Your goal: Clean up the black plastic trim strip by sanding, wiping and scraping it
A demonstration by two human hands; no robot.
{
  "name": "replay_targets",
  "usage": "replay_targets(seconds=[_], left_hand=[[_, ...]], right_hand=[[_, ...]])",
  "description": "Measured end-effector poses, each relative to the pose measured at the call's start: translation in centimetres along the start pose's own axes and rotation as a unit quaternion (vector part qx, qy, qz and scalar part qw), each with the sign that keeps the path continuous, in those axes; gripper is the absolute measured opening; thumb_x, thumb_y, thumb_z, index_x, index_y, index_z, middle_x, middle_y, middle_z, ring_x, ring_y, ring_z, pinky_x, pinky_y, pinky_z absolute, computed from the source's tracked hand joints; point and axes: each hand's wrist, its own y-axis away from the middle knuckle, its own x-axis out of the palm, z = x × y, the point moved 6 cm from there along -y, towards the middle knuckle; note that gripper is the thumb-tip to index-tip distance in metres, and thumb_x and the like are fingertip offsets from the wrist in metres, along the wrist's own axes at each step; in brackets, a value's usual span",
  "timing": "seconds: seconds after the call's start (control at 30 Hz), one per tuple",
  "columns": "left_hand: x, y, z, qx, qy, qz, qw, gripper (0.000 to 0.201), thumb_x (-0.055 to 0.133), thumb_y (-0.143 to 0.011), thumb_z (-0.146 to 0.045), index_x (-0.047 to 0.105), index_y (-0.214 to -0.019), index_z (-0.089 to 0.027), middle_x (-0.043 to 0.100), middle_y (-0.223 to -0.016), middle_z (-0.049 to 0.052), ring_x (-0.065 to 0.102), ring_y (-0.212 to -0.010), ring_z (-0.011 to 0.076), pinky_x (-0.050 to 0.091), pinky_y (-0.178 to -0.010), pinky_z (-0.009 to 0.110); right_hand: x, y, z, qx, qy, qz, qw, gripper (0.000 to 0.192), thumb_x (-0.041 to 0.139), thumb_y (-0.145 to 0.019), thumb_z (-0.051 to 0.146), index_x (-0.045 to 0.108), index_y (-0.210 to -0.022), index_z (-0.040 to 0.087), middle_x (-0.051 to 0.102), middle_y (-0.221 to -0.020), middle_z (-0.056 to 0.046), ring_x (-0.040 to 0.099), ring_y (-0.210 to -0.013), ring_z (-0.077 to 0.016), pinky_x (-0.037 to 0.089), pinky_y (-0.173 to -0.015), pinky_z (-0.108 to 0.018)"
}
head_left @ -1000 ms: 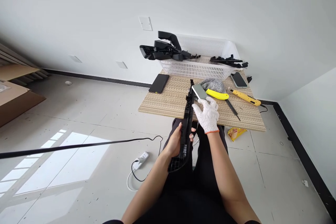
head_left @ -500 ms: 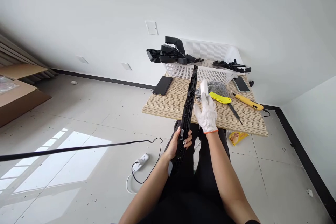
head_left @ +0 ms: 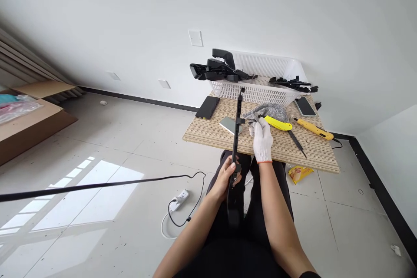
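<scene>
Gripping near the lower end of the long black plastic part (head_left: 237,126), the bare left hand (head_left: 226,178) has its fingers curled tight round it. The part now stands edge-on to the camera, its upper tip reaching the rim of the white basket (head_left: 260,91); a second ago it lay flatter, showing its broad ribbed face. The gloved right hand (head_left: 262,140) has let go of the grey flat block (head_left: 230,124), which now lies on the table (head_left: 208,132) just left of the part. Its fingers are bent and pinched at a small tab on the part's side, near the grey cloth (head_left: 269,110); whether they hold anything else cannot be told. Judged from this, the block work on that face has paused and attention has shifted to the part's edge. The yellow-handled knife (head_left: 278,123) and the yellow tool (head_left: 313,128) lie untouched to the right.
</scene>
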Motion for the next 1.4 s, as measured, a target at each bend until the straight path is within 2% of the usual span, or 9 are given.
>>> replay_targets(seconds=[0.17, 0.33, 0.47, 0.63, 0.87, 1.0, 1.17, 1.33, 1.4], left_hand=[[0.9, 0.1, -0.4, 0.062, -0.182, -0.041, 0.980, 0.027, 0.067, -0.088, -0.037, 0.046, -0.096, -0.023, 0.044, -0.075, -0.007, 0.042, -0.058, 0.0039, 0.038, -0.055, 0.017], [2.8, -1.3, -1.4, 0.142, -0.297, 0.000, 0.944, 0.025, 0.059, -0.092, -0.042, 0.050, -0.097, -0.020, 0.054, -0.089, 0.000, 0.052, -0.083, 0.0110, 0.044, -0.077, 0.023], [3.7, -4.0, -3.2, 0.165, -0.295, -0.013, 0.941, 0.028, 0.053, -0.094, -0.048, 0.047, -0.097, -0.021, 0.050, -0.079, -0.002, 0.048, -0.070, 0.0104, 0.040, -0.066, 0.023], [5.5, -7.2, -5.4, 0.190, -0.296, -0.016, 0.936, 0.031, 0.047, -0.096, -0.052, 0.046, -0.092, -0.021, 0.038, -0.070, -0.005, 0.036, -0.060, 0.0084, 0.032, -0.057, 0.022], [6.6, -7.3, -3.5, 0.140, -0.291, 0.028, 0.946, 0.032, 0.053, -0.094, -0.045, 0.055, -0.117, -0.023, 0.056, -0.087, 0.000, 0.052, -0.075, 0.0119, 0.043, -0.069, 0.024], [6.7, -5.2, -2.3, 0.083, -0.250, 0.086, 0.961, 0.039, 0.058, -0.090, -0.036, 0.056, -0.126, -0.023, 0.066, -0.107, 0.004, 0.060, -0.101, 0.0175, 0.046, -0.093, 0.029], [6.1, -3.4, -1.5, 0.047, -0.217, 0.100, 0.970, 0.032, 0.067, -0.085, -0.036, 0.066, -0.110, -0.018, 0.070, -0.097, 0.005, 0.062, -0.096, 0.0191, 0.047, -0.092, 0.030], [4.8, -3.6, -1.0, 0.074, -0.157, 0.037, 0.984, 0.033, 0.063, -0.089, -0.041, 0.060, -0.115, -0.021, 0.064, -0.102, 0.004, 0.061, -0.094, 0.0148, 0.052, -0.094, 0.033], [4.7, -3.7, -0.8, 0.069, -0.115, 0.028, 0.991, 0.040, 0.065, -0.087, -0.040, 0.055, -0.122, -0.024, 0.061, -0.113, 0.004, 0.062, -0.089, 0.0129, 0.056, -0.092, 0.037]], right_hand=[[-1.9, 4.1, 0.3, -0.020, -0.011, 0.040, 0.999, 0.051, 0.036, -0.098, 0.053, 0.063, -0.125, 0.019, 0.072, -0.107, -0.009, 0.069, -0.093, -0.0199, 0.058, -0.079, -0.033], [-2.8, 7.2, 0.3, -0.047, 0.011, 0.051, 0.998, 0.048, 0.052, -0.093, 0.050, 0.061, -0.129, 0.021, 0.071, -0.114, -0.009, 0.067, -0.106, -0.0247, 0.054, -0.092, -0.038], [-2.4, 9.0, 0.3, -0.067, 0.017, 0.084, 0.994, 0.059, 0.052, -0.092, 0.050, 0.048, -0.144, 0.022, 0.062, -0.136, -0.009, 0.057, -0.129, -0.0277, 0.048, -0.106, -0.041], [-1.7, 12.6, -0.9, -0.006, 0.010, 0.133, 0.991, 0.056, 0.062, -0.087, 0.044, 0.053, -0.139, 0.025, 0.066, -0.131, -0.007, 0.064, -0.119, -0.0263, 0.054, -0.100, -0.041], [-2.7, 14.6, -2.3, 0.137, -0.093, 0.110, 0.980, 0.045, 0.064, -0.085, 0.045, 0.060, -0.124, 0.022, 0.072, -0.083, -0.001, 0.065, -0.060, -0.0158, 0.057, -0.057, -0.030], [-2.9, 13.9, -2.6, 0.183, -0.127, 0.066, 0.973, 0.045, 0.062, -0.085, 0.047, 0.060, -0.125, 0.026, 0.072, -0.087, -0.002, 0.067, -0.064, -0.0171, 0.056, -0.054, -0.029], [-3.0, 13.6, -1.9, 0.174, -0.073, 0.085, 0.978, 0.045, 0.053, -0.089, 0.050, 0.062, -0.126, 0.026, 0.071, -0.108, -0.006, 0.071, -0.085, -0.0203, 0.059, -0.064, -0.031], [-8.5, 11.6, -0.3, 0.172, 0.021, 0.160, 0.972, 0.045, 0.057, -0.087, 0.056, 0.064, -0.124, 0.032, 0.068, -0.119, -0.004, 0.069, -0.089, -0.0215, 0.056, -0.054, -0.029], [-14.1, 7.8, 0.4, 0.128, 0.158, 0.065, 0.977, 0.043, 0.049, -0.092, 0.057, 0.064, -0.125, 0.034, 0.068, -0.118, -0.003, 0.067, -0.097, -0.0220, 0.057, -0.072, -0.035]])
